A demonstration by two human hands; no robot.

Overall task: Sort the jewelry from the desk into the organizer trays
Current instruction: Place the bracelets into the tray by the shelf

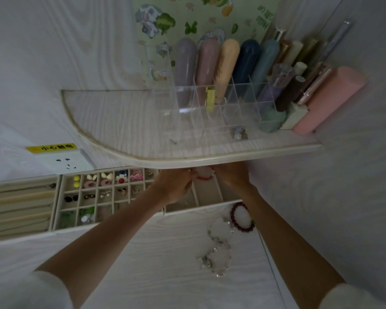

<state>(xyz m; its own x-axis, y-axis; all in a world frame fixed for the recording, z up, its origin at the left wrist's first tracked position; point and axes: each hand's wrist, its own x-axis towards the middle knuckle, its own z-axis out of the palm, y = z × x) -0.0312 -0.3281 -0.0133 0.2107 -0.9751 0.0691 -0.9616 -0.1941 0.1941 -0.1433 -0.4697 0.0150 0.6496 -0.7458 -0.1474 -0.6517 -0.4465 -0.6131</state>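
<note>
Fingers of both hands are curled in around one red bead bracelet (203,177), meeting just under the front edge of the shelf (210,161). The left hand (174,186) closes on it from the left, the right hand (230,176) from the right; the fingertips are partly hidden by the shelf edge, so how each finger lies cannot be told. The bracelet hangs between the hands above the long-slot tray (206,195), whose slots run away from the person.

On the desk (143,253) three bracelets lie loose near the right forearm: one dark red bead bracelet (241,217) just beside the tray's front wall, and two clear crystal bracelets (218,244) nearer the person, overlapping in a line running toward the body.

Left of the hands sits a grid tray (98,195) of small cells holding earrings and studs, and further left a bar tray (20,208) with its long rolls lying left to right.
</note>
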